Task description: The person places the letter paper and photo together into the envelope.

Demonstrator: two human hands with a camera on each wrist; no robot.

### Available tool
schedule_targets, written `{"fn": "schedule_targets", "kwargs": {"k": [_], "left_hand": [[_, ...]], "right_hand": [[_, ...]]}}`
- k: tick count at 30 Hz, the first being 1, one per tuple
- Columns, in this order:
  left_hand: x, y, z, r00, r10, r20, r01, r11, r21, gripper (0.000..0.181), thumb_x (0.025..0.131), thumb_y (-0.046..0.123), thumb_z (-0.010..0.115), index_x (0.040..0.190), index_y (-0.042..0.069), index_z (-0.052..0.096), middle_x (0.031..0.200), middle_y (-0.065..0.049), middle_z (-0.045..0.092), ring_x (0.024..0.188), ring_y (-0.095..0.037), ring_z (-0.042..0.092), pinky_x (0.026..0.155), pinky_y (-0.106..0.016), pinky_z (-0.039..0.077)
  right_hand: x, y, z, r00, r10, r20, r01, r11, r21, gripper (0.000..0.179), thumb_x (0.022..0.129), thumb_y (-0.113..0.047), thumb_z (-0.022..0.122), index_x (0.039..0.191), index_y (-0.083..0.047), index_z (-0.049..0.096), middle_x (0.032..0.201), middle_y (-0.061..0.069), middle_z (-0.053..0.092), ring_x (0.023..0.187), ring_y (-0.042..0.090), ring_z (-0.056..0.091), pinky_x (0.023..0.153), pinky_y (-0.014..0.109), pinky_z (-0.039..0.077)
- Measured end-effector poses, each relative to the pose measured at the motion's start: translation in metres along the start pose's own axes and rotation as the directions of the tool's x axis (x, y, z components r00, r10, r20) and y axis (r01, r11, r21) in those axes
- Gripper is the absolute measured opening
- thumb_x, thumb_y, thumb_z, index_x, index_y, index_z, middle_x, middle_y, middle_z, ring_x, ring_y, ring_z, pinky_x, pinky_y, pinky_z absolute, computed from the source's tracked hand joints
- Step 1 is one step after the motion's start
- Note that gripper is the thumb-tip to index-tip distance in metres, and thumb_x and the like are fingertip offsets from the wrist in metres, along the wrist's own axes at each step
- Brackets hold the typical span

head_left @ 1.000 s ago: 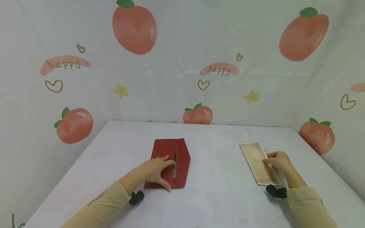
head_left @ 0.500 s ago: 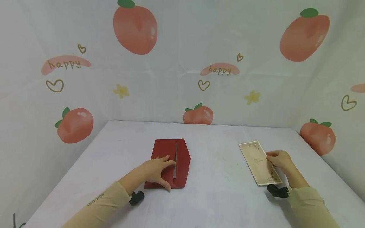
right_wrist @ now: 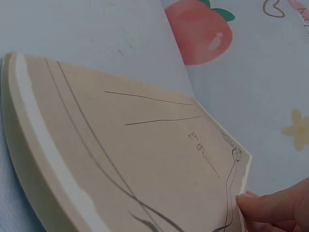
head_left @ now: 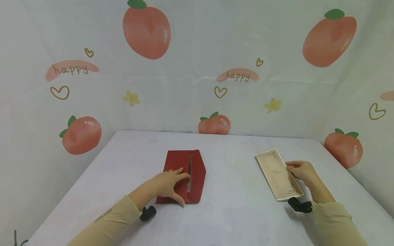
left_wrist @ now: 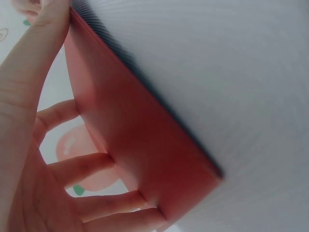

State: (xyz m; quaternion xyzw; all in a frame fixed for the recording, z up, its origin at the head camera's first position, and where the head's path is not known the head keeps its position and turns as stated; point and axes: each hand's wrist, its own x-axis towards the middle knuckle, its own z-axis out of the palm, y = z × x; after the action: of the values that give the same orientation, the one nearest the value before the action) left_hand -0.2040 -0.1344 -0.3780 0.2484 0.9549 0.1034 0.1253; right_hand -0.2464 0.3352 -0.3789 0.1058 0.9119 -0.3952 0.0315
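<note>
A red envelope with its pointed flap opened to the right lies on the white table. My left hand rests on it with spread fingers, the thumb near its front edge. In the left wrist view the fingertips touch the red paper. A narrow grey strip shows at the envelope's mouth. On the right, my right hand pinches a beige card by its right long edge. The card bears scroll-like corner ornaments and faint writing; in the right wrist view the card is tilted.
A white tabletop spreads between and in front of the hands. Behind it hangs a pale cloth printed with red fruit and hearts. Black camera mounts sit at both wrists.
The card has tilted up a little, its far end shifting left and away. My right thumb has drawn back from the card's face to its edge. My left hand stays put on the envelope.
</note>
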Motion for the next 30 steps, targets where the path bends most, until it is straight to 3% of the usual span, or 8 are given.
{"fn": "schedule_targets", "kwargs": {"k": [10,30], "left_hand": [[0.000,0.001,0.000,1.000,-0.010,0.007,0.010,1.000,0.000,0.086,0.060,0.062,0.077,0.132,0.028,0.044,0.149,-0.016,0.035,0.128,-0.053,0.037,0.096,-0.062,0.042],[-0.001,0.002,-0.002,1.000,0.007,-0.004,-0.007,1.000,-0.004,0.084,0.060,0.061,0.078,0.130,0.026,0.045,0.148,-0.017,0.037,0.125,-0.055,0.040,0.094,-0.061,0.044]], "right_hand": [[-0.002,-0.005,0.000,0.999,-0.036,0.018,0.035,0.999,0.025,0.042,0.092,-0.011,0.054,0.122,0.018,0.048,0.103,0.024,0.064,0.072,0.003,0.052,0.060,0.016,0.048],[-0.003,-0.026,0.014,0.994,-0.086,0.060,0.082,0.994,0.070,0.043,0.092,-0.012,0.055,0.124,0.016,0.048,0.115,0.029,0.061,0.075,-0.003,0.054,0.064,0.015,0.050]]}}
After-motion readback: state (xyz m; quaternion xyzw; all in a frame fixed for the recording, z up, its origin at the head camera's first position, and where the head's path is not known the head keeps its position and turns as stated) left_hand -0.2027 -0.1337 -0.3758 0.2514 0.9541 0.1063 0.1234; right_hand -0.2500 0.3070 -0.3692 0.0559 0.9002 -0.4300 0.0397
